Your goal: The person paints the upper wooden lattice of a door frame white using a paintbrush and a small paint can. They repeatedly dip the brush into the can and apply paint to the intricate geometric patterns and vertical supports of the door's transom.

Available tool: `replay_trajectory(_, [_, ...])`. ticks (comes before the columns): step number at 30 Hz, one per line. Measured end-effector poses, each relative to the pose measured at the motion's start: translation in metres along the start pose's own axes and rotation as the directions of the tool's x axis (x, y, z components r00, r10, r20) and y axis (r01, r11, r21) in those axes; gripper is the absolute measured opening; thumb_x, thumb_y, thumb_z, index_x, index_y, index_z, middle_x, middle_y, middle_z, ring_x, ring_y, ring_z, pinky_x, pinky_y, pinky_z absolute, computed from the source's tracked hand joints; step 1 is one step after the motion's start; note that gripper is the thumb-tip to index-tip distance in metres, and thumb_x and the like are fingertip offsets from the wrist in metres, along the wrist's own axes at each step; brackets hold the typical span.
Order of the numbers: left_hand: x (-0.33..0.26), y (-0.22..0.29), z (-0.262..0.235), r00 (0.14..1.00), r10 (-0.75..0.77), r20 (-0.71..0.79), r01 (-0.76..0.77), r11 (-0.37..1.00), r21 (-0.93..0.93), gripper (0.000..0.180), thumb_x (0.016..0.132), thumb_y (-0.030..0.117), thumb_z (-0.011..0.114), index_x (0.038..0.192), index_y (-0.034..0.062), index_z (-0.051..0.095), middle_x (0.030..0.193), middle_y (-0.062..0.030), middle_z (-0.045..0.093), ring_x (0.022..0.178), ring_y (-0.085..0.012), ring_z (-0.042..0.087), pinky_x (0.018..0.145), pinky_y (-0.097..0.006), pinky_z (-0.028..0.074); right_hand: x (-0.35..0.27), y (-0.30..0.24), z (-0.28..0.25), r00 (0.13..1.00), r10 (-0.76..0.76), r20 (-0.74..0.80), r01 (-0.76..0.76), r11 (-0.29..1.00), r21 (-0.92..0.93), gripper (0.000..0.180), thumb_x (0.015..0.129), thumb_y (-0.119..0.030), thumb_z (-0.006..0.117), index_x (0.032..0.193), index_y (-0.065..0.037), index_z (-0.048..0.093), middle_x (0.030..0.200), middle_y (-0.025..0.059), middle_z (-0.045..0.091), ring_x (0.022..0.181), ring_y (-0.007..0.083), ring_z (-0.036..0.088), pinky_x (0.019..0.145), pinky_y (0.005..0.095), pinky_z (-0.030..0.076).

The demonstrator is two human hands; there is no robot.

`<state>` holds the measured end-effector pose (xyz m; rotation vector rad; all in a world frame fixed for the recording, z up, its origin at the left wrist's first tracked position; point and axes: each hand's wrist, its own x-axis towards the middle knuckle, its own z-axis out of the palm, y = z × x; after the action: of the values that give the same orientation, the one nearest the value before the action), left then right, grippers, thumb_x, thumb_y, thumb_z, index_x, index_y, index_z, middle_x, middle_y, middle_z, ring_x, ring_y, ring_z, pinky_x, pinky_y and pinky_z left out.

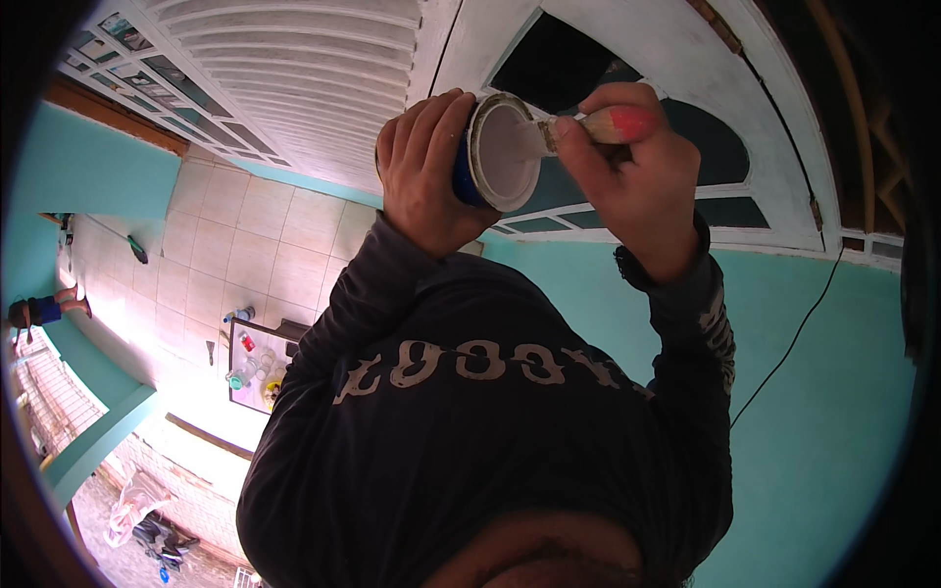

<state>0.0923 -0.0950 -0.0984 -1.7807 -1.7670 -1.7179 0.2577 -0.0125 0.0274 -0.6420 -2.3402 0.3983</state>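
My left hand point(423, 169) is wrapped around the side of a small blue paint can point(508, 157). The can is uncovered and tilted, its mouth facing my right hand, and its inside looks whitish. Between the thumb and fingers of my right hand point(642, 171) is a paintbrush point(610, 125) with a wooden handle and a red end. Its pale bristles reach the can's rim; how far they go inside is hard to make out. Both hands are raised in front of a white panelled door point(608, 211) with dark panes.
White slatted woodwork point(294, 69) runs along the left of the door. A turquoise wall point(814, 392) carries a hanging black cable point(789, 358). On the tiled floor point(245, 216), a low table point(243, 395) holds jars and small containers. Another person point(44, 311) is at the far left.
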Motion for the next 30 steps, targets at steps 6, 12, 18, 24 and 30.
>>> replay_trajectory(6, [0.001,-0.002,-0.002,0.999,0.013,-0.029,-0.012,1.000,0.022,0.099,0.048,0.018,0.092,0.139,0.0042,0.053,0.133,-0.0152,0.061,0.125,-0.0337,0.058,0.107,-0.047,0.038,0.003,-0.012,-0.010,0.999,-0.038,-0.026,0.040,0.997,0.068,0.017,0.089,-0.009,0.078,0.100,-0.005,0.066,0.085,0.0049,0.072,0.062,0.0110,0.069,0.057,0.0247,0.053])
replay_trajectory(12, [0.001,0.003,-0.006,0.999,-0.038,-0.003,0.038,0.999,-0.030,0.101,0.047,0.018,0.091,0.139,0.0023,0.052,0.131,-0.0156,0.062,0.124,-0.0340,0.059,0.107,-0.047,0.039,-0.006,-0.014,-0.002,0.989,-0.086,0.120,0.055,0.969,0.242,0.016,0.089,-0.006,0.077,0.102,-0.006,0.068,0.094,0.0072,0.073,0.071,0.0181,0.072,0.062,0.0293,0.056])
replay_trajectory(18, [0.003,0.009,-0.014,0.995,-0.092,0.046,0.096,0.991,-0.094,0.104,0.047,0.017,0.091,0.141,0.0023,0.049,0.130,-0.0167,0.062,0.123,-0.0350,0.059,0.107,-0.047,0.039,-0.002,-0.008,-0.009,0.953,-0.292,0.074,0.288,0.956,0.059,0.026,0.084,0.004,0.080,0.106,0.001,0.068,0.097,0.0162,0.074,0.082,0.0218,0.074,0.069,0.0279,0.058])
replay_trajectory(24, [0.003,0.007,-0.015,0.993,-0.099,0.061,0.105,0.990,-0.098,0.104,0.049,0.018,0.091,0.141,0.0020,0.049,0.131,-0.0173,0.061,0.123,-0.0360,0.058,0.107,-0.048,0.039,-0.014,-0.010,-0.014,0.967,-0.253,-0.005,0.253,0.964,0.088,0.027,0.081,0.006,0.081,0.104,0.001,0.068,0.098,0.0188,0.074,0.083,0.0250,0.075,0.070,0.0300,0.059])
replay_trajectory(30, [0.002,0.001,-0.016,0.990,-0.114,0.089,0.121,0.989,-0.082,0.105,0.048,0.019,0.093,0.141,0.0021,0.049,0.130,-0.0172,0.061,0.123,-0.0361,0.058,0.108,-0.048,0.038,-0.022,-0.015,-0.018,0.995,-0.070,-0.073,0.087,0.963,0.256,0.020,0.080,0.002,0.081,0.097,0.000,0.071,0.097,0.0152,0.074,0.084,0.0232,0.074,0.072,0.0301,0.058])
